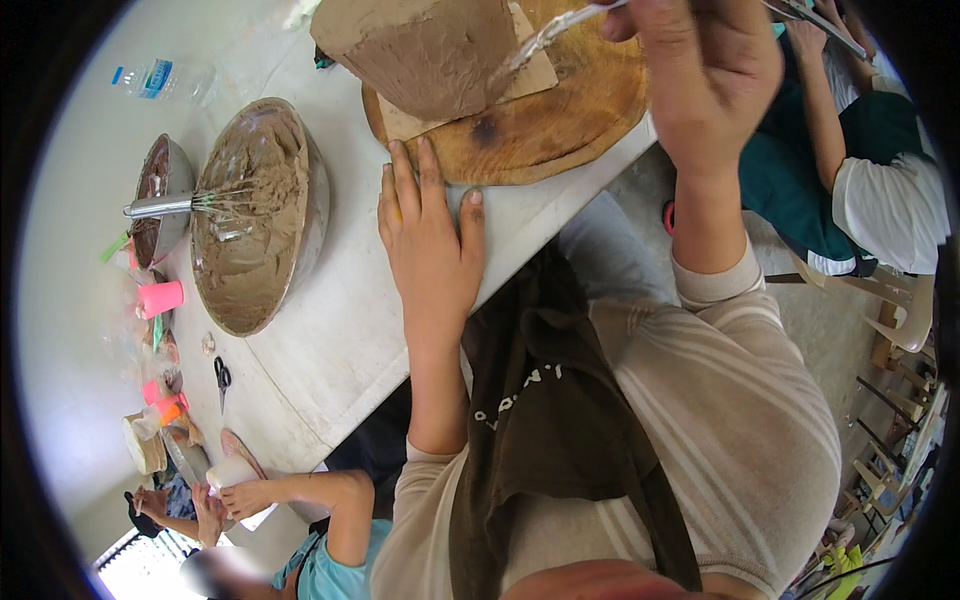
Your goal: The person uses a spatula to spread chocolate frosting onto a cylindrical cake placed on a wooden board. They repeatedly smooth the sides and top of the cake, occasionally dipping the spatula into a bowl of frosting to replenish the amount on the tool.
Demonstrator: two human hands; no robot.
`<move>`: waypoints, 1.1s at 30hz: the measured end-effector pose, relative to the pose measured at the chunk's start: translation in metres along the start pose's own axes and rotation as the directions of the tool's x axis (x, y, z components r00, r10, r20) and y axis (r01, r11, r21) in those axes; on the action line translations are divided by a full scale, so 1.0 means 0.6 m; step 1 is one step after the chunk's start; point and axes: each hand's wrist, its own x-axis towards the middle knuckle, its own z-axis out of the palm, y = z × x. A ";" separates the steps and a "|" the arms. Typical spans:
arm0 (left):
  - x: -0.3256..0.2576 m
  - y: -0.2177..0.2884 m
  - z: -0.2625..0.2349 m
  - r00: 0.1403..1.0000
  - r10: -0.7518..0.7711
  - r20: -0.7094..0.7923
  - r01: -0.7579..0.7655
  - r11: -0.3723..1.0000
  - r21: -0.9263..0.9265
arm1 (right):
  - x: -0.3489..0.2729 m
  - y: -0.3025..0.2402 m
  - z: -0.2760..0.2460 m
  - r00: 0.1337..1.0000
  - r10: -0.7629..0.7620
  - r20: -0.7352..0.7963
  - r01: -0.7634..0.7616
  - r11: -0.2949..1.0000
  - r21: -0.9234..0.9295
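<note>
A cake covered in brown frosting (pixel 425 60) sits on a square cardboard piece (pixel 535 75) over a round wooden board (pixel 600 110). My right hand (pixel 710 85), raised at the upper right, is closed round a thin, pale spatula (pixel 560 28). Frosting smears its far end, which meets the cake's right side. My left hand (pixel 430 240) lies flat with fingers outstretched, its fingertips at the board's near left edge; nothing is in it. The top of the cake runs out of the picture.
Left of the board stands a large bowl of brown frosting (pixel 235 285) with a whisk (pixel 165 205) in it. Beyond are a smaller bowl (pixel 180 180), a plastic bottle (pixel 160 78), pink cups (pixel 160 298) and scissors (pixel 222 380). Other people sit at lower left and upper right.
</note>
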 end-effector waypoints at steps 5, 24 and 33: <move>-0.002 0.000 -0.002 1.000 -0.004 -0.023 0.004 1.000 -0.013 | 0.048 -0.038 -0.033 0.994 -0.113 -0.001 0.113 0.994 0.015; -0.011 -0.005 -0.012 0.994 -0.079 -0.078 0.074 0.996 -0.057 | 0.024 -0.074 0.058 0.990 -0.027 0.141 0.034 0.998 -0.049; -0.010 -0.008 -0.007 0.994 -0.081 -0.069 0.077 0.995 -0.057 | -0.008 -0.057 0.075 0.968 0.078 0.237 -0.014 0.965 -0.261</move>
